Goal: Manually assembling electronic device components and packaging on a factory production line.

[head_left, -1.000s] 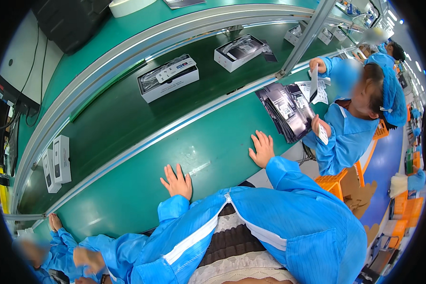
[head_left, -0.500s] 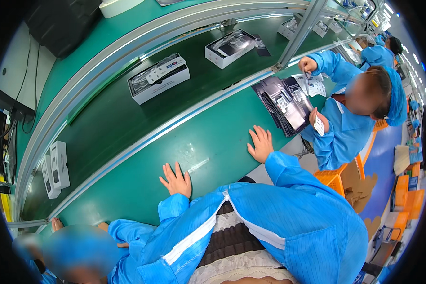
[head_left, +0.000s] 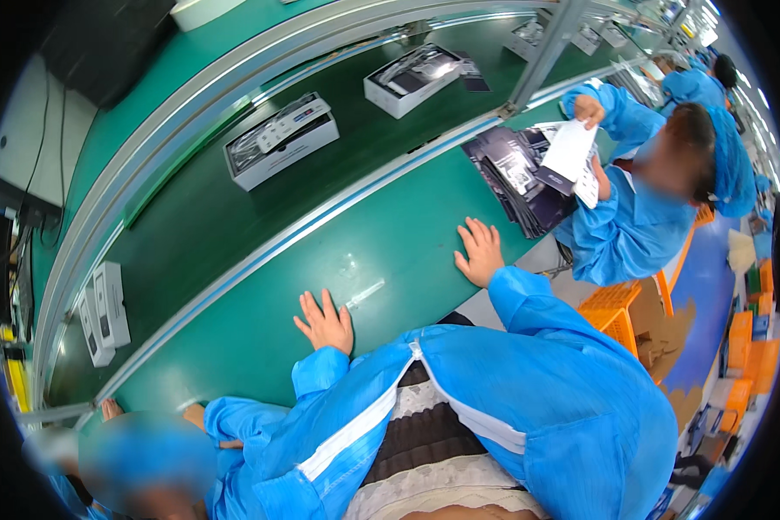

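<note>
My left hand (head_left: 327,324) lies on the green tabletop (head_left: 251,345) with its fingers spread and nothing in it. Further right, near the table's front edge, my right hand (head_left: 480,252) rests on the same surface, also open and bare. Beyond the metal rail, on the dark green belt, stands an open white box (head_left: 284,154) with a strip-like packet on top. Another open white box (head_left: 400,97) holds dark printed contents. The stack of dark printed sleeves (head_left: 522,179) lies to the right of my right hand, apart from it.
A co-worker (head_left: 620,217) at the right holds a white-and-dark card (head_left: 568,156) over the stack. Another person (head_left: 152,459) sits at lower left. Two white boxes (head_left: 110,303) stand at the belt's left end. A metal post (head_left: 546,56) rises at the rail; an orange crate (head_left: 611,314) is on the right.
The co-worker has lifted a white-and-dark card over the stack. The open boxes on the belt have shifted slightly left. My hands stay flat in nearly the same places.
</note>
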A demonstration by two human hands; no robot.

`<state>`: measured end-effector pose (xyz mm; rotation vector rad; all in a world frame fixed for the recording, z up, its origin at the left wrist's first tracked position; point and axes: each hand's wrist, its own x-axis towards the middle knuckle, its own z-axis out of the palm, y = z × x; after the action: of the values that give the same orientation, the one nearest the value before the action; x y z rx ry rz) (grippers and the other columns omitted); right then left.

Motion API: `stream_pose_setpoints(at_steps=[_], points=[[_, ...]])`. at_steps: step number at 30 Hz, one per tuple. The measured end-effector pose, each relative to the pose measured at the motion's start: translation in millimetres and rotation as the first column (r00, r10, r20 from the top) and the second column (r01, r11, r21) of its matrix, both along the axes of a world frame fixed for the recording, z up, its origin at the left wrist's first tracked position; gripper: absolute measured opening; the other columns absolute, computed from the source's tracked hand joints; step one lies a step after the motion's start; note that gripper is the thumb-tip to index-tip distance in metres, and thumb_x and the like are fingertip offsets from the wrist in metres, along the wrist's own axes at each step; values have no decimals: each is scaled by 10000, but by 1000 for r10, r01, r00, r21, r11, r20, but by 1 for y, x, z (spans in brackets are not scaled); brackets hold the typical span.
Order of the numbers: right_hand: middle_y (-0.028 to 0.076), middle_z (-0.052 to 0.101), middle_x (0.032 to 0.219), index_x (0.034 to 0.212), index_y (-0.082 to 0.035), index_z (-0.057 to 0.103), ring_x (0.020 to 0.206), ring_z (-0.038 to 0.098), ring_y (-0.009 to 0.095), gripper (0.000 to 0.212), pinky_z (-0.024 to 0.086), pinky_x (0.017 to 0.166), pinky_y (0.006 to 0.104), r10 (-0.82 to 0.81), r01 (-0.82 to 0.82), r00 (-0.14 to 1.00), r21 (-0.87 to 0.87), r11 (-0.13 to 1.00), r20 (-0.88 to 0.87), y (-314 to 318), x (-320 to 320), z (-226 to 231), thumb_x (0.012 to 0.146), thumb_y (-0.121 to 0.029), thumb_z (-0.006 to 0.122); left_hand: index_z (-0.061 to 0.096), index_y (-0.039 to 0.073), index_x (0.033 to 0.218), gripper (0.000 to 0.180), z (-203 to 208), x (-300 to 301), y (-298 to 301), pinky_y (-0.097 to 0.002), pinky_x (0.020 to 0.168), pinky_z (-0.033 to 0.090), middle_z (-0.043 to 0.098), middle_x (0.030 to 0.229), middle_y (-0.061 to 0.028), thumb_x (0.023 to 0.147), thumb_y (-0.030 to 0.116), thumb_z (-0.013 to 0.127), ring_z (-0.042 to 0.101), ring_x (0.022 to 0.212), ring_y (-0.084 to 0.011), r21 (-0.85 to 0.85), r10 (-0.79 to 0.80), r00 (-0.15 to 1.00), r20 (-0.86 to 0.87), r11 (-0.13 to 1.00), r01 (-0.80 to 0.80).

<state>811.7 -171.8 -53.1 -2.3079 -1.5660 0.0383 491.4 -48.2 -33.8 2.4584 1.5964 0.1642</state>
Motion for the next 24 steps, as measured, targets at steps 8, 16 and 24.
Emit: stream_pose_setpoints(at_steps=[8, 16, 24], points=[[142, 379, 1326, 1224, -54, 455, 1256, 312, 301, 485, 192, 1031, 526, -17, 20, 999, 47, 999, -47, 1, 10, -7, 782, -223, 562, 382, 100, 1321, 530, -4, 6, -3, -604, 1026, 86, 236, 1402, -228, 854, 325, 493, 154, 1336, -347, 34, -5, 1000, 17, 999, 5], [153, 408, 1311, 1281, -38, 394, 1262, 326, 282, 516, 227, 1031, 484, -151, 182, 932, 67, 981, -331, 4, 23, -11, 827, -226, 552, 367, 99, 1330, 531, -7, 15, 1, -602, 1028, 79, 225, 1408, -224, 861, 321, 477, 150, 1338, -345, 10, -32, 999, -4, 999, 32], [192, 280, 1378, 1389, -17, 124, 1268, 301, 294, 787, 308, 981, 480, 332, 804, 43, 229, 548, -942, 26, 83, 67, 862, -402, 564, 338, 108, 1351, 534, -11, 12, 2, -595, 1030, 74, 186, 1432, -207, 880, 333, 452, 121, 1349, -335, 1, -22, 998, -52, 1000, 22]])
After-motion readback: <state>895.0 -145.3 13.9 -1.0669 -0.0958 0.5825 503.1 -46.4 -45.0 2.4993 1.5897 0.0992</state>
